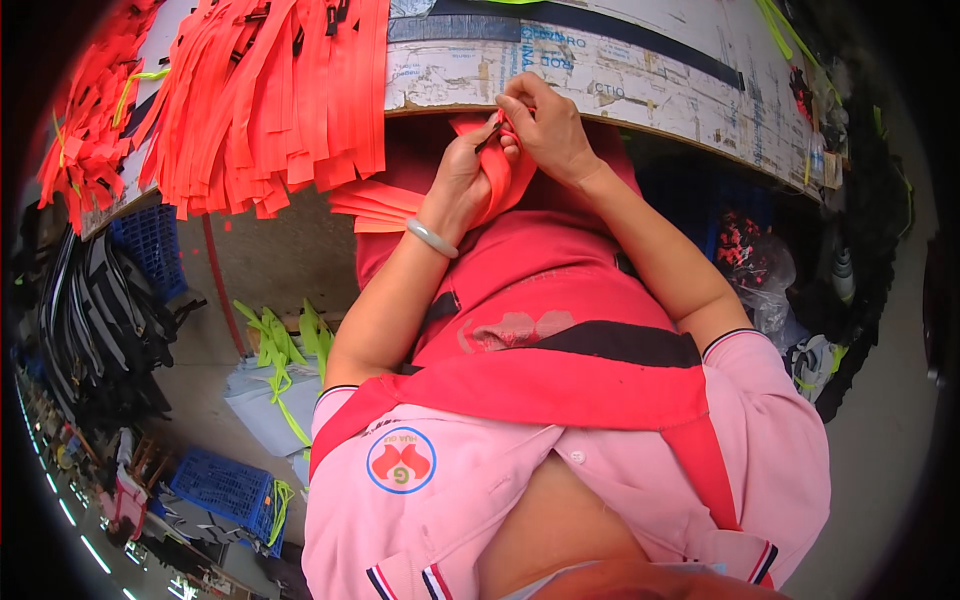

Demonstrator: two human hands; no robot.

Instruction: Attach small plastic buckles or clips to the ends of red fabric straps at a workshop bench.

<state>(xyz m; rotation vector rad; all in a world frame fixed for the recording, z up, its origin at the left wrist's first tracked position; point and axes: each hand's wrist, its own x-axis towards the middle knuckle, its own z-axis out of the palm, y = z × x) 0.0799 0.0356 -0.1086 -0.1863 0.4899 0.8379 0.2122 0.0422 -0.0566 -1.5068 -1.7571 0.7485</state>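
Observation:
Close together at the table's edge, both my hands work on a bunch of orange-red fabric strips (510,182). My left hand (466,172), with a pale bangle on its wrist, is closed round the strips, and a small dark piece shows at its fingertips. My right hand (552,132) pinches their upper end right beside it; its fingertips partly hide what they grip. The strips' lower ends fan out to the left below my left forearm. On the table to the left lies a thick pile of similar orange-red strips (270,110), several with small black pieces, hanging over the edge.
The worn, cardboard-covered table (650,90) spans the front. Black strips (95,330) hang at the left. Blue crates (222,485) and yellow-green ties (270,340) lie lower left. A clear plastic bag (768,280) is under the table at the right.

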